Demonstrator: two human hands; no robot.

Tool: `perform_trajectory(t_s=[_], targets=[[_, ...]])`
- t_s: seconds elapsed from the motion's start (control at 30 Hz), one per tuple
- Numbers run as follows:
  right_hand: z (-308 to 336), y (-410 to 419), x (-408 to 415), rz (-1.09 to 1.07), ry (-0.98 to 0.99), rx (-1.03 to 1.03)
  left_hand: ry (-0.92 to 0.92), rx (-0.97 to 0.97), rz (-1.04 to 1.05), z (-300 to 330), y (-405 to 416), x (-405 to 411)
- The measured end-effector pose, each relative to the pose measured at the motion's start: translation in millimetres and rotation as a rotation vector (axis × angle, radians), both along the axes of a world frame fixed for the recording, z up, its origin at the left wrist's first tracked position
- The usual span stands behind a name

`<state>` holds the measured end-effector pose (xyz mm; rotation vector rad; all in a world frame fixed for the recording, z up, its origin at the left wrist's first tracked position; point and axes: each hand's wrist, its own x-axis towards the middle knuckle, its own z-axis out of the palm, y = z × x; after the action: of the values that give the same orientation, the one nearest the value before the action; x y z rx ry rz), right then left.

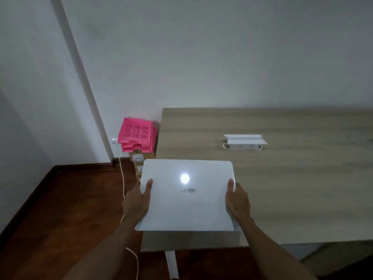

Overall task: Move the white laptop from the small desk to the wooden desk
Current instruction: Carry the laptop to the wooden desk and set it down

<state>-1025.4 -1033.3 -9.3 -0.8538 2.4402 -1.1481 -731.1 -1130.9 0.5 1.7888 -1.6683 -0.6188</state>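
Closed white laptop — stiff, glossy, likely slippery — clamped at both side edges by left hand and right hand, low centre, over the wooden table.

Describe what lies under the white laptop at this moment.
Under the white laptop, held by the left hand and right hand, shows the wooden desk corner. Whether it rests on the desk or is held above it cannot be told; the fingers beneath are covered.

Left hand — right hand — gripping
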Motion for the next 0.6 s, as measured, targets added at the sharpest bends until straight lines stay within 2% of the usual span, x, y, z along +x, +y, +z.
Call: perform_trajectory(t_s=[0.13,0.27,0.6], targets=[[-24,-45,-39,0.033,-0.017,0.082,0.064,0.075,-0.008,-19,-27,-38],[-51,-72,-61,0.076,-0.093,0.158,0.055,0.147,0.029,-40,-51,-57],[-106,-124,-75,0.177,-0.172,0.362,-0.152,0.328,0.107,-129,-129,-55]])
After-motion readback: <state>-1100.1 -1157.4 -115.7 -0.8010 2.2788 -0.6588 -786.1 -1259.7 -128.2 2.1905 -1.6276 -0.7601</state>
